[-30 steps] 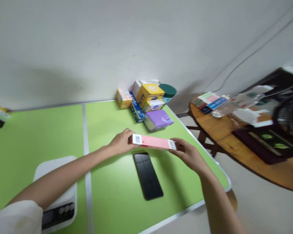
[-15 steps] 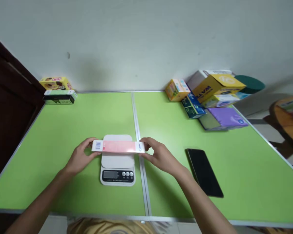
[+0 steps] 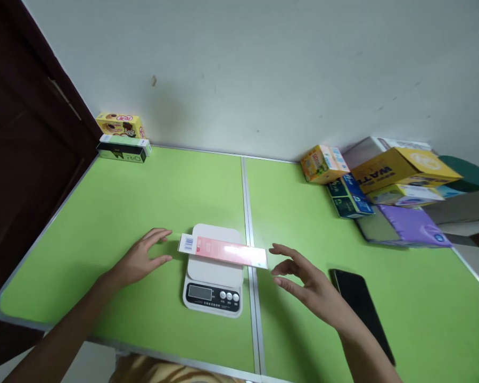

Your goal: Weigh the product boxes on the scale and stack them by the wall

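A long, narrow pink and white carton (image 3: 223, 251) lies crosswise on the white platform of a digital kitchen scale (image 3: 213, 298), its two ends jutting past the platform. The scale's display looks blank, with three round buttons beside it. My left hand (image 3: 139, 258) hovers just off the carton's barcode end, thumb and fingers apart, holding nothing. Off the other end, my right hand (image 3: 305, 279) is likewise apart from the carton, its fingers curved and spread with nothing between them.
A black phone (image 3: 361, 308) lies right of my right hand on the green table (image 3: 151, 197). At the back left are a yellow box (image 3: 122, 125) and a slim green-black box (image 3: 123, 149). Several cartons, one a yellow box (image 3: 407, 167), and a purple pack (image 3: 415, 223) crowd the back right.
Both hands have let go of the carton and drawn apart from its ends. The carton now rests on the scale. The camera view has turned and tilted slightly.
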A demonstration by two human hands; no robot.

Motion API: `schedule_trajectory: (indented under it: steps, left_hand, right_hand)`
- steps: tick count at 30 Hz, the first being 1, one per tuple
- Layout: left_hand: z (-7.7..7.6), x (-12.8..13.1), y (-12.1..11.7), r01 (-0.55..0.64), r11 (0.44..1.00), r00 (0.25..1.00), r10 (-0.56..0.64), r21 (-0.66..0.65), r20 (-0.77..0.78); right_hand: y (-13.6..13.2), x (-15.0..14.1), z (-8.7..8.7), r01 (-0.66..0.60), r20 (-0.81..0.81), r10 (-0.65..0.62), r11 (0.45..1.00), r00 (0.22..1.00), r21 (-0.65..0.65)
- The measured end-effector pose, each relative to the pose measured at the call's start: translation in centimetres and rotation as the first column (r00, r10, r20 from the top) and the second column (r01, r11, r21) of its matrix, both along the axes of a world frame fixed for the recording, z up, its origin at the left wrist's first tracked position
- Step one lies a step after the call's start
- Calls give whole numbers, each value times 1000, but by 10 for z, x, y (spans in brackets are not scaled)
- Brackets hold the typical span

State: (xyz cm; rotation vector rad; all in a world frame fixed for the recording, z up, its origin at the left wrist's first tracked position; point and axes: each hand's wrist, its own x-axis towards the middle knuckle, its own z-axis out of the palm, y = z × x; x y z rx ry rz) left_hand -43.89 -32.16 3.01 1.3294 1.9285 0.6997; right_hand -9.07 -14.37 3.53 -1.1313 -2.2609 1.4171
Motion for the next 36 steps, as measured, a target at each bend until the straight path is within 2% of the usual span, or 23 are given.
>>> schedule_trajectory:
  steps: [3, 6, 9, 12, 15, 17, 19, 21, 25, 28, 32, 36]
  left_hand:
    - [0, 6, 8, 38, 998, 999, -39, 55, 26]
    - [-1, 13, 14, 51, 997, 997, -54, 52, 53]
    - [-4, 21, 19, 38, 998, 994, -43, 51, 100]
    - [-5, 26, 24, 68, 992, 981, -86, 107, 175]
    - [3, 15, 27, 80, 986, 962, -115, 147, 249]
    - [12, -2, 28, 28, 989, 955, -70, 148, 287]
    - [20, -25, 31, -95, 982, 957, 45, 162, 288]
    - [24, -55, 37, -245, 944, 949, 188, 220, 252]
    - [22, -129, 65, -441, 785, 897, 406, 434, 178]
    - [18, -189, 90, -535, 664, 827, 538, 522, 163]
    - [10, -258, 117, -604, 578, 757, 630, 548, 171]
    - [-1, -307, 142, -636, 547, 730, 656, 544, 194]
  right_hand:
    - [0, -13, 6, -66, 32, 66, 998, 997, 4]
    - [0, -21, 9, -99, 82, 96, 995, 992, 34]
    - [-3, -22, 5, -108, 86, 103, 993, 991, 57]
    - [-3, -19, -1, -103, 59, 99, 992, 993, 74]
    - [5, -24, -3, -124, 37, 120, 985, 992, 119]
    - [13, -41, 0, -141, 25, 138, 981, 990, 135]
    - [22, -72, 6, -147, -2, 149, 977, 989, 153]
    - [34, -118, 12, -147, -46, 157, 975, 987, 167]
    - [62, -232, 20, -171, -149, 199, 969, 969, 181]
    - [81, -315, 20, -155, -197, 211, 952, 957, 264]
    - [91, -401, 8, -80, -312, 191, 938, 931, 336]
    - [100, -457, -12, 2, -381, 116, 955, 918, 295]
